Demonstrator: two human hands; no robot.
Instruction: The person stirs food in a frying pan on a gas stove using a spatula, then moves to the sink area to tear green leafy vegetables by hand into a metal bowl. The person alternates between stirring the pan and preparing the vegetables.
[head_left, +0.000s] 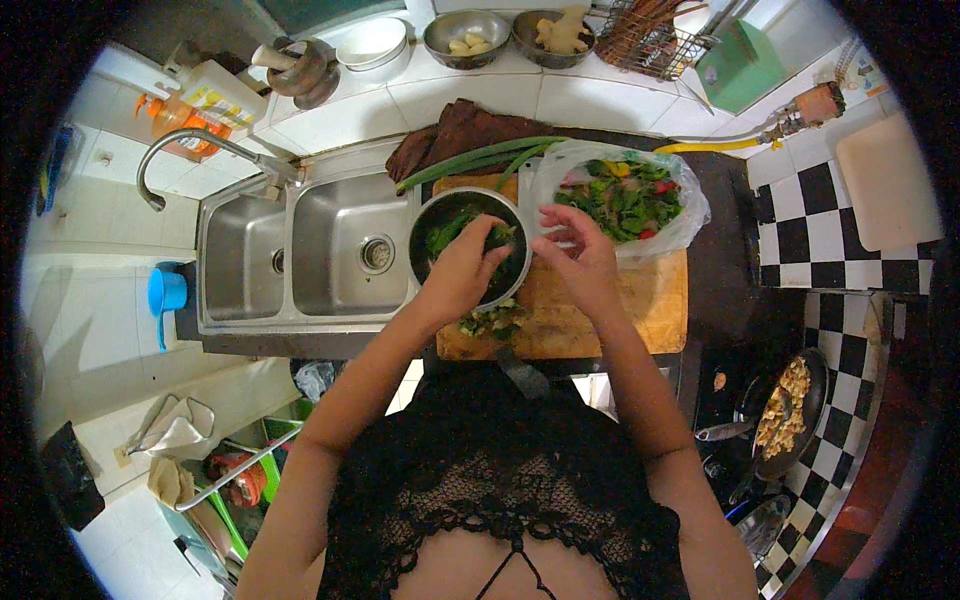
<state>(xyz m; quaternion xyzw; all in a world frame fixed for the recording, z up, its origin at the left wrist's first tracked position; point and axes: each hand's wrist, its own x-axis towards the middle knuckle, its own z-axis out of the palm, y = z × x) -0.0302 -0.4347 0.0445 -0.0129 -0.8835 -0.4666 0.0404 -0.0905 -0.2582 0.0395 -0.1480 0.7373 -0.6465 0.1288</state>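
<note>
My left hand (469, 262) reaches into a dark-lined metal bowl (420, 281). Between its thumb and fingers are leafy greens (504, 235), and more leaves lie in the bowl beneath. Just right of the rim, my right hand (581, 251) is raised with curled, spread fingers and nothing visible in them. Behind it is a translucent plastic bag (694, 206) containing green leaves and bits of red and yellow. A wooden cutting board (645, 300) lies under the bag and bowl. Some leafy scraps (491, 321) rest on the board below the bowl.
To the left is a double stainless-steel sink (345, 289) with a curved faucet (187, 135). Long green stalks (465, 163) lie by a brown cloth (472, 124). On the right, a frying pan (810, 420) with browned food sits on the stove. Bowls (491, 56) line the back ledge.
</note>
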